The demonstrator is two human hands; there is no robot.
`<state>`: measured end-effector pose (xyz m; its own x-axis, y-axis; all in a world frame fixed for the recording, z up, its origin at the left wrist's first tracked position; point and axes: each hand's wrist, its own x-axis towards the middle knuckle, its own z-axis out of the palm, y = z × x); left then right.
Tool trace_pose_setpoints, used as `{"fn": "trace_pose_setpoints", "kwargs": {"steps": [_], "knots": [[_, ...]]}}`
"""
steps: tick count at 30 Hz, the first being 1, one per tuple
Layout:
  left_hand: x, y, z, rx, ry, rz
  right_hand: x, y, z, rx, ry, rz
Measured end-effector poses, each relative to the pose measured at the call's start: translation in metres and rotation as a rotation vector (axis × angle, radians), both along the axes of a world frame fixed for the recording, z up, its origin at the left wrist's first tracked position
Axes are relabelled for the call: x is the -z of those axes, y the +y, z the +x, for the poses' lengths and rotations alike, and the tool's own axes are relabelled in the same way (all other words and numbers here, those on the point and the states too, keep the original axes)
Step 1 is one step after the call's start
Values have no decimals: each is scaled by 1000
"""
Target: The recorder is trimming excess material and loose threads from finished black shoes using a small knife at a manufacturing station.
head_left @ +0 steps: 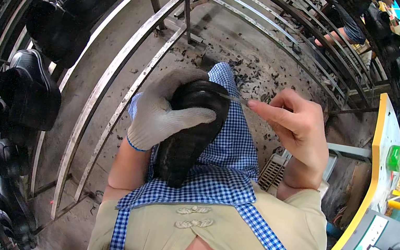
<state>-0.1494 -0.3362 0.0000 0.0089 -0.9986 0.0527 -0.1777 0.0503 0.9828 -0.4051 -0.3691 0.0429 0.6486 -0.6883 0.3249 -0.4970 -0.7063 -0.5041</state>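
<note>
My left hand, in a pale grey knit glove, is closed round a black shoe. The shoe rests on my lap over the blue checked apron, its rounded end pointing away from me. Bare and to the right of the shoe, my right hand pinches a thin, narrow blade-like piece between thumb and forefinger. The far end of this piece meets the shoe's rounded edge. It is too small to tell its exact kind.
Metal racks with several black shoes line the left side. Dark scraps litter the floor ahead. At right stand a yellow-edged table, a green container and a plastic crate. Another person's leg shows beyond the far rack.
</note>
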Motion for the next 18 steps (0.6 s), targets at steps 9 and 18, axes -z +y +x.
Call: {"fn": "trace_pose_setpoints", "kwargs": {"steps": [9, 18], "knots": [[-2, 0, 0, 6, -20, 39, -2, 0, 8, 0, -12, -63], [0, -3, 1, 21, 36, 22, 5, -4, 17, 13, -38, -100]]}}
